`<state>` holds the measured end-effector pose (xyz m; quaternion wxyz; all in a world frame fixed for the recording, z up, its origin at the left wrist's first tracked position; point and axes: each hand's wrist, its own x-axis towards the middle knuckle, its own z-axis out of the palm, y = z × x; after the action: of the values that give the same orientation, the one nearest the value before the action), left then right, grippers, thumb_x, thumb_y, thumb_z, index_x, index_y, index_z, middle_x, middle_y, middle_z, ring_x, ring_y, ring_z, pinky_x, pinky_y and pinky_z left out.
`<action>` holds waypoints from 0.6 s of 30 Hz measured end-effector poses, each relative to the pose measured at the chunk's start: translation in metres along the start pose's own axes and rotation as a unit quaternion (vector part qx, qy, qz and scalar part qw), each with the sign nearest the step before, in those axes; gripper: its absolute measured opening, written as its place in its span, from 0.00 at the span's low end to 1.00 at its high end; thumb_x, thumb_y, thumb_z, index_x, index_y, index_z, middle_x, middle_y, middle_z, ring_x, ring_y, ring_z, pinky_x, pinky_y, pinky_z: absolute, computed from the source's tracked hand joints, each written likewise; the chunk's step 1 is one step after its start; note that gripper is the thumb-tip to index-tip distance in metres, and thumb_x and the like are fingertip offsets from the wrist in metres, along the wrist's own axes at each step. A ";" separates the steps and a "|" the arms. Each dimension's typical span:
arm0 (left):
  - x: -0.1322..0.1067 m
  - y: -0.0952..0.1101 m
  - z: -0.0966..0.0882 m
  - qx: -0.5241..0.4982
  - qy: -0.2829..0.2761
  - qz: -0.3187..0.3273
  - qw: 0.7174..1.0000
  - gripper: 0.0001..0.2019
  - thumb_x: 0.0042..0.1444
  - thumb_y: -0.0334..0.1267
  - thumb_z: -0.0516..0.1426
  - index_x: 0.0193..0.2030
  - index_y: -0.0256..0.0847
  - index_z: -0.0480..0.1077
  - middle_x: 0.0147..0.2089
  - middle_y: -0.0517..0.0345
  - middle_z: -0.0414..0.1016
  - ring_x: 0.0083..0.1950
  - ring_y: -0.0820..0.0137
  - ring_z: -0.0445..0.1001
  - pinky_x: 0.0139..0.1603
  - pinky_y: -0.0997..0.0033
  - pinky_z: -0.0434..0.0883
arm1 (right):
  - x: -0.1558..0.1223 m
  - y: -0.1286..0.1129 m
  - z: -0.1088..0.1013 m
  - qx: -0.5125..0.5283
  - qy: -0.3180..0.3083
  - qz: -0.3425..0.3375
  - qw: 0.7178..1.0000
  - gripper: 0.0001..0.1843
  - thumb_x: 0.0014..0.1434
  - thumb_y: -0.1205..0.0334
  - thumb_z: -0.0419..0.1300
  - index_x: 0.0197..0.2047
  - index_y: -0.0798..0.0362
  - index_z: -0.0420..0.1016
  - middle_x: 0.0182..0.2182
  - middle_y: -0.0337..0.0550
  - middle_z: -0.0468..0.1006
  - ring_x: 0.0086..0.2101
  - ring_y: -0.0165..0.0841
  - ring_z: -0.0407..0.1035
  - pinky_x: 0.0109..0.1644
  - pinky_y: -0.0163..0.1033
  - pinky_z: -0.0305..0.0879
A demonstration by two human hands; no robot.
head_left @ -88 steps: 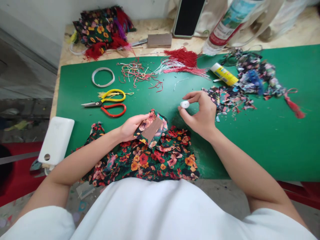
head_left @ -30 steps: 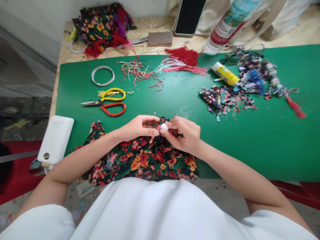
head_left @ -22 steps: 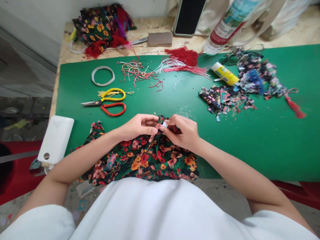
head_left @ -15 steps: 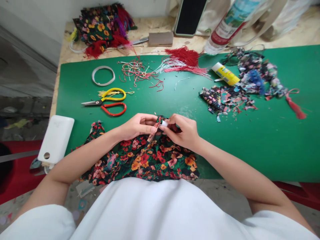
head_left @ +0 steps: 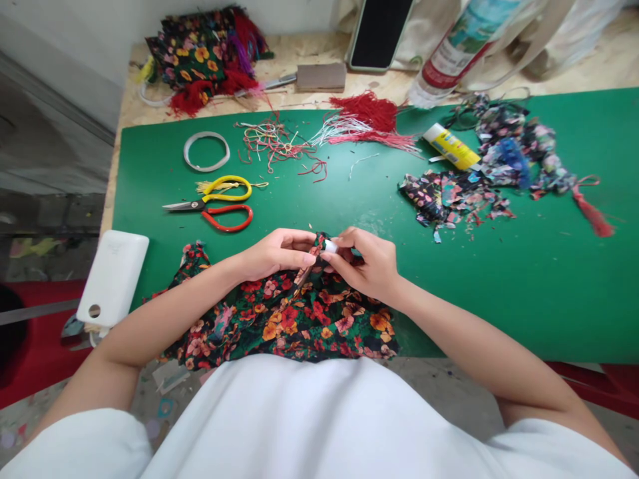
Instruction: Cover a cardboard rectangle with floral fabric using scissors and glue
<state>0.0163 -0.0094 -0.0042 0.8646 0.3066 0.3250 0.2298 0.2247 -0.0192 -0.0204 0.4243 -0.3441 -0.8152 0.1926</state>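
Observation:
A dark floral fabric (head_left: 299,322) with red, orange and pink flowers lies bunched along the table's near edge, against my white shirt. My left hand (head_left: 279,256) is closed on a gathered fold at its top, pinched between thumb and fingers. Close against that fold, my right hand (head_left: 367,263) pinches a small white piece (head_left: 330,247) between thumb and forefinger. What the white piece is I cannot make out; part of it is hidden by the fabric and fingertips. Scissors (head_left: 224,205) with one yellow and one red handle lie beyond my left hand.
On the green mat (head_left: 499,286) lie a white band ring (head_left: 206,152), thread scraps (head_left: 274,143), a red tassel bundle (head_left: 367,120), a yellow glue stick (head_left: 453,148) and fabric scraps (head_left: 449,196). A white power bank (head_left: 114,276) sits left; a phone (head_left: 380,33) and bottle (head_left: 464,50) stand behind.
Both hands have shifted very slightly to the right, and a bit more of the white piece shows between them. The fabric and the other things stay where they were.

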 end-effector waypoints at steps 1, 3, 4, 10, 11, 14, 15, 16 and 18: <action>0.000 0.000 0.000 -0.002 0.000 -0.001 1.000 0.24 0.39 0.40 0.73 0.44 0.36 0.78 0.40 0.52 0.82 0.39 0.73 0.79 0.40 0.79 0.74 | 0.000 0.000 0.000 0.000 -0.001 -0.001 1.000 0.10 0.60 0.61 0.63 0.34 0.51 0.63 0.24 0.34 0.69 0.22 0.24 0.62 0.26 0.31 0.61; 0.000 0.000 0.001 -0.007 0.002 -0.003 1.000 0.24 0.39 0.41 0.73 0.44 0.36 0.78 0.39 0.53 0.82 0.38 0.74 0.79 0.39 0.79 0.74 | 0.000 0.001 0.000 0.001 -0.002 -0.003 1.000 0.11 0.60 0.61 0.64 0.34 0.51 0.63 0.24 0.34 0.69 0.22 0.24 0.61 0.26 0.31 0.61; 0.000 0.000 0.001 -0.009 0.004 -0.004 1.000 0.24 0.39 0.41 0.73 0.44 0.36 0.78 0.39 0.53 0.82 0.37 0.74 0.79 0.39 0.79 0.74 | 0.000 0.001 0.000 0.002 -0.002 -0.004 1.000 0.11 0.59 0.62 0.64 0.34 0.51 0.63 0.23 0.34 0.69 0.22 0.24 0.61 0.26 0.30 0.60; 0.000 0.000 0.002 -0.020 0.002 -0.012 1.000 0.25 0.38 0.42 0.73 0.44 0.36 0.78 0.39 0.54 0.81 0.36 0.74 0.78 0.37 0.79 0.73 | 0.003 -0.002 0.000 0.008 0.014 -0.003 1.000 0.13 0.57 0.64 0.65 0.32 0.51 0.62 0.23 0.34 0.70 0.20 0.23 0.60 0.25 0.30 0.59; 0.000 0.000 0.002 -0.021 0.000 -0.011 1.000 0.24 0.38 0.42 0.73 0.43 0.36 0.78 0.39 0.54 0.82 0.36 0.75 0.78 0.37 0.80 0.72 | 0.003 -0.003 0.000 0.007 0.019 -0.003 1.000 0.12 0.57 0.64 0.65 0.32 0.51 0.62 0.22 0.34 0.69 0.20 0.23 0.60 0.25 0.30 0.59; 0.000 0.000 0.003 -0.019 -0.001 -0.015 1.000 0.24 0.39 0.42 0.73 0.43 0.36 0.77 0.40 0.54 0.81 0.36 0.75 0.78 0.39 0.79 0.72 | 0.003 -0.004 -0.001 0.006 0.028 0.002 1.000 0.11 0.56 0.65 0.64 0.30 0.51 0.62 0.20 0.33 0.68 0.20 0.24 0.60 0.24 0.31 0.57; 0.000 0.001 0.002 -0.015 0.000 -0.018 1.000 0.24 0.40 0.43 0.72 0.43 0.36 0.76 0.40 0.54 0.81 0.37 0.74 0.78 0.40 0.78 0.72 | 0.003 -0.004 -0.001 0.007 0.030 0.003 1.000 0.11 0.56 0.65 0.64 0.30 0.51 0.62 0.20 0.33 0.68 0.20 0.24 0.60 0.24 0.31 0.57; 0.000 0.001 0.002 -0.009 0.002 -0.020 1.000 0.24 0.40 0.44 0.72 0.44 0.35 0.76 0.39 0.54 0.81 0.37 0.74 0.78 0.40 0.77 0.72 | 0.002 -0.004 -0.001 0.008 0.031 0.004 0.999 0.11 0.56 0.65 0.64 0.29 0.51 0.63 0.19 0.33 0.68 0.19 0.24 0.60 0.23 0.31 0.56; 0.000 0.001 0.002 0.005 0.006 -0.023 1.000 0.25 0.42 0.47 0.71 0.44 0.35 0.75 0.39 0.54 0.80 0.37 0.72 0.78 0.40 0.75 0.72 | 0.002 -0.004 -0.001 0.015 0.034 0.004 0.999 0.11 0.56 0.65 0.64 0.30 0.51 0.63 0.19 0.33 0.68 0.19 0.24 0.59 0.23 0.32 0.55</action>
<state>0.0178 -0.0096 -0.0026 0.8661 0.3020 0.3384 0.2100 0.2235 -0.0203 -0.0166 0.4562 -0.3473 -0.7960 0.1941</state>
